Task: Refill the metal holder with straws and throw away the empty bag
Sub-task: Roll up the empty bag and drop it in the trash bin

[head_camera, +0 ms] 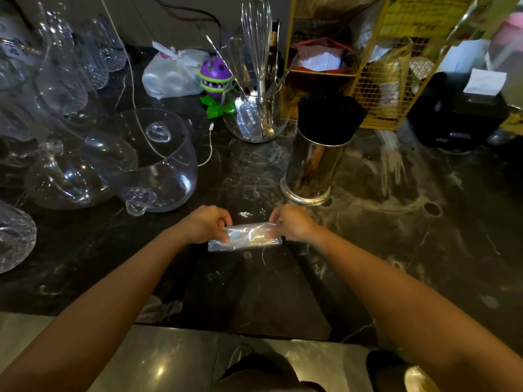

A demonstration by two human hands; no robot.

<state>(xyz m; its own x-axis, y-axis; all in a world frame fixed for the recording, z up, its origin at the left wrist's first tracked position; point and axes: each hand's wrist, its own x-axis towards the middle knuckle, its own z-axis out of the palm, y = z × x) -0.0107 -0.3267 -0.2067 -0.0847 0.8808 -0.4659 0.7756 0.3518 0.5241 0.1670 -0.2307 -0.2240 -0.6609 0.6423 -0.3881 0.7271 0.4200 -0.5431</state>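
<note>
The shiny metal holder (311, 168) stands upright on the dark marble counter, packed with black straws (329, 117) that fan out above its rim. In front of it, near the counter's middle, a flattened clear plastic bag (246, 236) is held just above the surface, folded into a narrow strip. My left hand (205, 223) pinches the bag's left end. My right hand (290, 223) pinches its right end. No straws show inside the bag.
Clear glass bowls (152, 159) and glasses crowd the left side. Behind are a glass jar with a whisk (256, 108), a purple toy (215, 77), a white plastic bag (172, 75), a yellow wire rack (376, 80) and a black machine (455, 111). The counter's front edge (226, 331) lies near me.
</note>
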